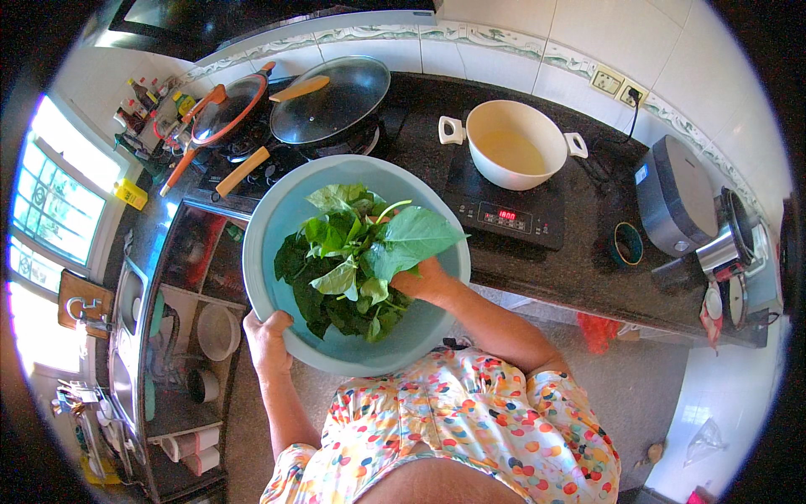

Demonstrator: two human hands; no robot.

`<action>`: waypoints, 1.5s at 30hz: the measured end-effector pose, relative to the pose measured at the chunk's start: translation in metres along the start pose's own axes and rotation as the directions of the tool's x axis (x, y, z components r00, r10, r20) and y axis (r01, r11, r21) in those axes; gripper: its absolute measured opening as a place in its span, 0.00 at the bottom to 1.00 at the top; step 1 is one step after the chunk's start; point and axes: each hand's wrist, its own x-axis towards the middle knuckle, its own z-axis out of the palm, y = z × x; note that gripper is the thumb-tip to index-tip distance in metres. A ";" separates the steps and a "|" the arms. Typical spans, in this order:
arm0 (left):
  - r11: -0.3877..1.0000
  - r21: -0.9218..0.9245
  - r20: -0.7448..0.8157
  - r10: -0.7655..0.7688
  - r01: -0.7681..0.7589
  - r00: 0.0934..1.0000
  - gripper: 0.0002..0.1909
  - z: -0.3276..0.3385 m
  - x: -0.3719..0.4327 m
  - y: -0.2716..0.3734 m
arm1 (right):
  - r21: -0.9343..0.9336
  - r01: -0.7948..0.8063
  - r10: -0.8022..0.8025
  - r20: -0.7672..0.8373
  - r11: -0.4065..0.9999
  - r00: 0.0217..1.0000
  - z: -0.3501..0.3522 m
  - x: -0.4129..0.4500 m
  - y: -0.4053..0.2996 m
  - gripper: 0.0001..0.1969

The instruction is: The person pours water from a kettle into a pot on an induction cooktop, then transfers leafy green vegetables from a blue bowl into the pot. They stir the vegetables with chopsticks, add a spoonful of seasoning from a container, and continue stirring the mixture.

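Note:
My left hand (271, 340) grips the rim of a large light-blue plastic basin (258, 220) at its lower left. A heap of green leafy vegetables (343, 264) with stems lies in the basin, one broad leaf on top at the right. My right hand (419, 274) reaches over the basin's right rim into the leaves. Its fingers are mostly hidden by them, so their grip does not show. Beyond the basin, a white two-handled pot (475, 135) with pale yellowish liquid stands on a black induction cooker (522, 217) with a lit red display.
A glass-lidded wok (340, 94) and a frying pan with an orange-rimmed lid (236, 107) sit on the gas stove at left. On the right of the dark counter (592, 264) are a small cup (628, 242), a grey rice cooker (677, 189) and a steel kettle (724, 242).

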 end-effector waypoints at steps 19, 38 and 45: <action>1.000 -0.010 0.058 -0.008 0.008 0.998 0.09 -0.006 0.004 -0.002 | 0.346 -0.142 0.138 0.036 0.927 0.990 0.000 0.007 0.011 0.28; 0.999 0.032 0.058 -0.018 0.016 0.998 0.07 -0.010 0.000 0.004 | -0.169 -0.064 0.001 -0.349 0.984 0.937 -0.202 0.131 0.009 0.13; 0.998 0.057 0.026 -0.023 0.022 0.999 0.08 -0.015 -0.004 0.004 | -0.282 -0.217 0.065 -0.463 0.935 0.884 -0.270 0.134 0.091 0.12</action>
